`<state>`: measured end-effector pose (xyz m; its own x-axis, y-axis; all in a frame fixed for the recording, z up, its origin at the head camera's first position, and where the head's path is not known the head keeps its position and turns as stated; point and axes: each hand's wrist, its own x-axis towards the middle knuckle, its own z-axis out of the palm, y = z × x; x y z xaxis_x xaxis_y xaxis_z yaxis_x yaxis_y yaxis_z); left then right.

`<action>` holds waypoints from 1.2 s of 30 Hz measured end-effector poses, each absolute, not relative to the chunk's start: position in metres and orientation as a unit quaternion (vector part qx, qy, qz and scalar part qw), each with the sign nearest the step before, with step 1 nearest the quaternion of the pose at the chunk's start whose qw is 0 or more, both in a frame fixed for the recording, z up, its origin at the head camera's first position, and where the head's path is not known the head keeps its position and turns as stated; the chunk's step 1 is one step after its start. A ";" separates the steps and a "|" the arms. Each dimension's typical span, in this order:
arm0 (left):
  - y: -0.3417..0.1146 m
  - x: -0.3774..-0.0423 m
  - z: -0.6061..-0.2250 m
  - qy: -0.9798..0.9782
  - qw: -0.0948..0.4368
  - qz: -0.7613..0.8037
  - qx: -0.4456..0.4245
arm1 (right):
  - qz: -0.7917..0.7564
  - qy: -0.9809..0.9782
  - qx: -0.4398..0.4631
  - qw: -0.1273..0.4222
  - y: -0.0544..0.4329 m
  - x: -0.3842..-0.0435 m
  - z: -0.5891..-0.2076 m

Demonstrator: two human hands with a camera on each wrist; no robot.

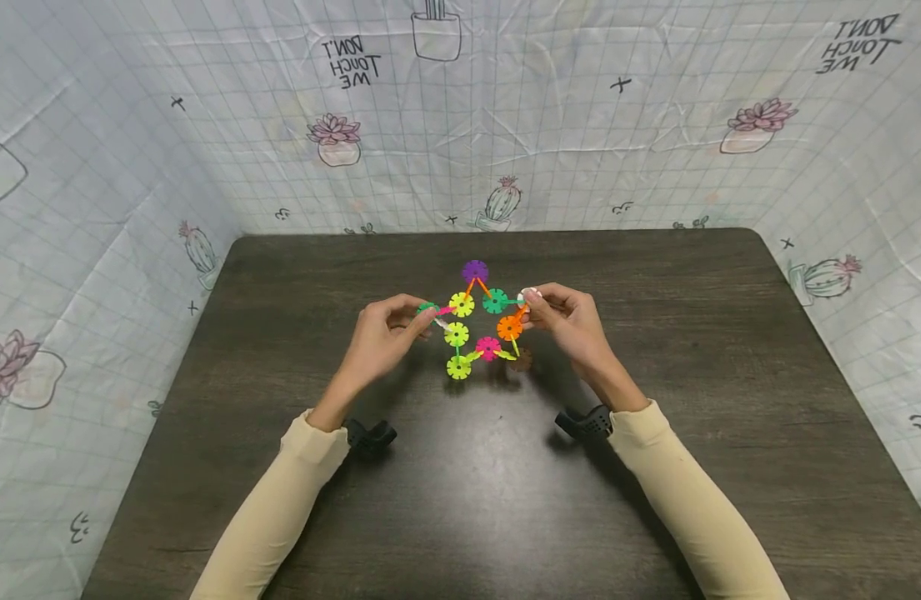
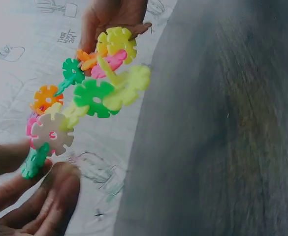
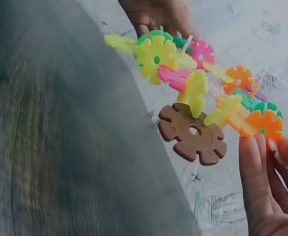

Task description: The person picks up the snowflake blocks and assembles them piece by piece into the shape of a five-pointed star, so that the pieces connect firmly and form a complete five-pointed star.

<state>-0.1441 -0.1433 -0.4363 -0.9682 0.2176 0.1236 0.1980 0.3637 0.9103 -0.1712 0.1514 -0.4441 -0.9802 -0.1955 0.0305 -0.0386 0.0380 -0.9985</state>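
Both hands hold up a star of interlocking plastic discs [image 1: 488, 348], its notched pieces joined in a ring. A purple disc [image 1: 475, 272] forms the far point, and a yellow-green disc [image 1: 458, 367] marks the near left point. My left hand [image 1: 385, 333] pinches the star's left point at a green disc [image 2: 34, 164], thumb on top. On the other side my right hand [image 1: 568, 321] pinches the right point, where a white disc [image 1: 530, 297] shows under the thumb. The brown disc [image 3: 192, 133] hangs at the near right point, clear of the fingers.
A dark wood-grain table [image 1: 475, 500] lies below the star. Behind it and along both sides hangs a pale grid-patterned cloth [image 1: 445, 108] printed with cacti and lettering. Each wrist wears a black strap mount [image 1: 586, 422] just past a cream sleeve [image 1: 693, 492].
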 end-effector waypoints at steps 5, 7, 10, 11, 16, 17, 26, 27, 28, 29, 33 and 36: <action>-0.139 -0.156 -0.444 0.799 0.042 0.591 0.102 | -0.695 0.714 -0.050 0.069 0.156 -0.178 -0.452; -0.136 -0.162 -0.447 0.795 0.050 0.599 0.084 | -0.694 0.715 -0.032 0.080 0.158 -0.182 -0.456; -0.131 -0.173 -0.452 0.797 0.056 0.598 0.066 | -0.689 0.718 -0.006 0.094 0.160 -0.191 -0.462; -0.129 -0.177 -0.454 0.798 0.058 0.597 0.059 | -0.686 0.721 0.002 0.098 0.161 -0.194 -0.464; -0.118 -0.197 -0.461 0.813 0.061 0.578 0.035 | -0.658 0.745 0.032 0.102 0.166 -0.210 -0.468; -0.117 -0.201 -0.462 0.817 0.063 0.572 0.031 | -0.656 0.747 0.040 0.103 0.166 -0.213 -0.469; -0.105 -0.221 -0.471 0.839 0.076 0.539 0.012 | -0.642 0.750 0.082 0.132 0.172 -0.222 -0.477; -0.104 -0.222 -0.473 0.839 0.077 0.538 0.011 | -0.643 0.750 0.083 0.131 0.173 -0.222 -0.477; -0.104 -0.222 -0.474 0.840 0.077 0.538 0.011 | -0.641 0.752 0.083 0.130 0.174 -0.222 -0.478; -0.103 -0.223 -0.475 0.841 0.077 0.536 0.010 | -0.638 0.755 0.083 0.129 0.175 -0.222 -0.479; -0.102 -0.225 -0.480 0.848 0.070 0.525 0.017 | -0.619 0.771 0.077 0.128 0.179 -0.221 -0.484; -0.100 -0.225 -0.481 0.859 0.059 0.507 0.029 | -0.607 0.782 0.069 0.124 0.181 -0.221 -0.488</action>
